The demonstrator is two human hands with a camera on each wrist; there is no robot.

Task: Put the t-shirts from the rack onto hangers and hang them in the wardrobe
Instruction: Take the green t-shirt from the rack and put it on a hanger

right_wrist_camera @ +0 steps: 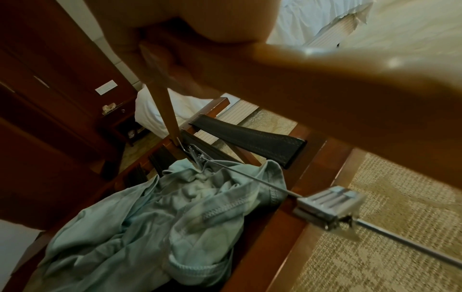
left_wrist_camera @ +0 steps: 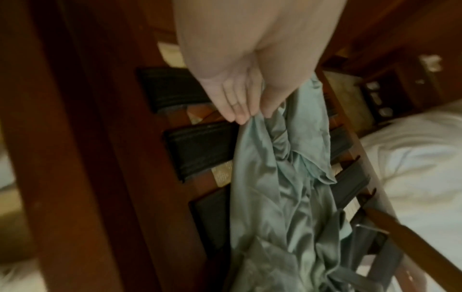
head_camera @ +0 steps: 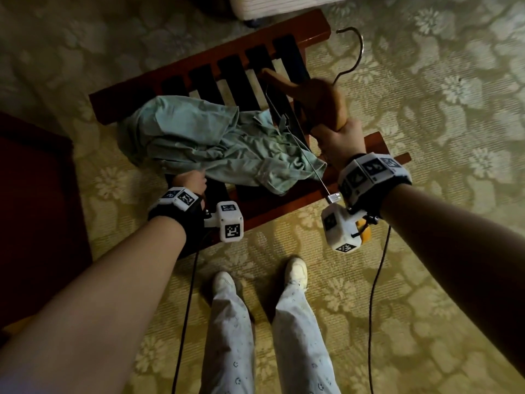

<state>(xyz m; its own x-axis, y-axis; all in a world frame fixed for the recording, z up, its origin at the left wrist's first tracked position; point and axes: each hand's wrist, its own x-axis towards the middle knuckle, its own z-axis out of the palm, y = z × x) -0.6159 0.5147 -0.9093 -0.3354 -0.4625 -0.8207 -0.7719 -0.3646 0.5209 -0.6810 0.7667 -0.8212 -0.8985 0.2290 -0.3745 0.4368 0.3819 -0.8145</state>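
Note:
A crumpled pale green t-shirt (head_camera: 216, 140) lies on the dark wooden luggage rack (head_camera: 289, 206) with black straps. My left hand (head_camera: 191, 180) pinches the shirt's near edge; in the left wrist view the fingertips (left_wrist_camera: 240, 116) and thumb hold a fold of the t-shirt (left_wrist_camera: 270, 187). My right hand (head_camera: 338, 137) grips a wooden hanger (head_camera: 315, 95) with a metal hook (head_camera: 355, 49), held over the rack's right side. The hanger's metal rod and clip (right_wrist_camera: 327, 205) hang above the t-shirt (right_wrist_camera: 155, 221).
Patterned yellow-green carpet (head_camera: 440, 95) surrounds the rack. A white bed (head_camera: 270, 4) stands beyond it, and dark wooden furniture (head_camera: 34, 209) is to the left. My feet in white shoes (head_camera: 295, 271) stand just before the rack. Cables hang from both wrists.

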